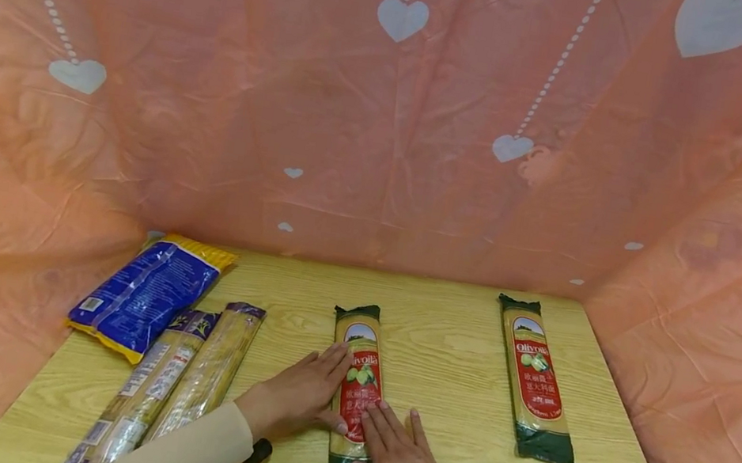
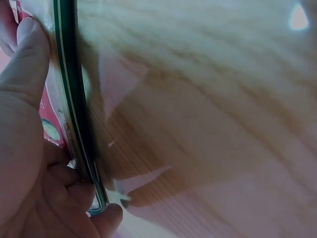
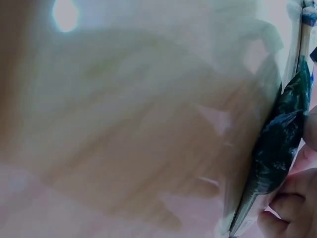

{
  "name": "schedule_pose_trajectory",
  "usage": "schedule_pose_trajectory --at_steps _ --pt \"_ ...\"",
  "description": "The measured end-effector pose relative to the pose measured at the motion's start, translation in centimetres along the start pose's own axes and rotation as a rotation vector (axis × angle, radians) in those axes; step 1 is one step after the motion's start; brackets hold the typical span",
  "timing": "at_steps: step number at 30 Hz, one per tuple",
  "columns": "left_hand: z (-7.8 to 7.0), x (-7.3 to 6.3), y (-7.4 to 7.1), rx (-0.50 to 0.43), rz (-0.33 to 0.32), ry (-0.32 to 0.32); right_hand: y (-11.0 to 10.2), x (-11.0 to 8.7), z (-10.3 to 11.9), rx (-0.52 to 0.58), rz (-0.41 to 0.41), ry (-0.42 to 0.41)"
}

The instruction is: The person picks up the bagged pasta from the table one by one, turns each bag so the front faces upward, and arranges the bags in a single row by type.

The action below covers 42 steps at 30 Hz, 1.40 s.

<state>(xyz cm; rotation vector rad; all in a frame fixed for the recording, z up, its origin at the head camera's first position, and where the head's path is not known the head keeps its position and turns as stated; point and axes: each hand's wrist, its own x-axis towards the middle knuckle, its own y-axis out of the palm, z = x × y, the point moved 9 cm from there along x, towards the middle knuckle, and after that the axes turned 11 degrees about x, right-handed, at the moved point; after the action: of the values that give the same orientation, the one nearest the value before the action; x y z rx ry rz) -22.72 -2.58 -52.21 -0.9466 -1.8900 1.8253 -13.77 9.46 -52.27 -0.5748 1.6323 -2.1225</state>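
A packet of spaghetti (image 1: 359, 390) with a red label and dark green ends lies on the table in the middle. My left hand (image 1: 300, 393) reaches over it from the left, its fingers stretched across the upper label and its thumb near the label's lower end. From the lower right, my right hand (image 1: 398, 456) touches the packet's right side with extended fingers. In the left wrist view, the left thumb (image 2: 32, 44) rests along the packet beside a dark green end. The right wrist view shows the other green end (image 3: 280, 134) close to the right fingers (image 3: 292, 203).
A matching spaghetti packet (image 1: 536, 380) lies at the right. On the left are a blue and yellow bag (image 1: 149, 294) and two long clear packets with purple ends, one nearer the edge (image 1: 139, 389) and one beside it (image 1: 210, 367). A pink heart-patterned cloth (image 1: 384, 145) encloses the table (image 1: 457, 332).
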Motion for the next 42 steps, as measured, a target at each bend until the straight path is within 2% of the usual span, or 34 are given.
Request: schedule_pose_trajectory --at_steps 7,12,18,22,29,35,38,42 --pt "-1.0 2.0 -0.3 0.048 -0.004 0.005 -0.7 -0.4 -1.7 0.021 -0.005 0.045" --pt "-2.2 4.4 -0.5 0.108 -0.017 0.013 -1.4 -0.8 -3.6 0.076 -0.032 0.106" --pt "-4.1 7.5 -0.7 0.136 -0.012 0.004 -2.2 -1.9 -6.6 0.125 -0.019 0.231" --pt "-5.3 9.5 -1.0 0.168 -0.011 0.007 -2.7 -2.7 -8.2 0.114 -0.041 0.288" --pt "-6.9 12.6 -1.5 0.196 -0.021 0.005 -3.4 -3.5 -9.8 0.029 -0.121 0.296" --pt "-7.1 14.2 -1.2 0.256 -0.010 -0.028 -3.4 -3.8 -11.3 0.027 -0.136 0.337" --pt "-7.0 14.5 -1.2 0.291 -0.014 -0.042 -3.3 -3.8 -11.4 0.053 -0.127 0.349" --pt "-6.8 14.6 -1.2 0.285 -0.007 -0.035 -3.2 -3.8 -11.3 0.091 -0.112 0.362"
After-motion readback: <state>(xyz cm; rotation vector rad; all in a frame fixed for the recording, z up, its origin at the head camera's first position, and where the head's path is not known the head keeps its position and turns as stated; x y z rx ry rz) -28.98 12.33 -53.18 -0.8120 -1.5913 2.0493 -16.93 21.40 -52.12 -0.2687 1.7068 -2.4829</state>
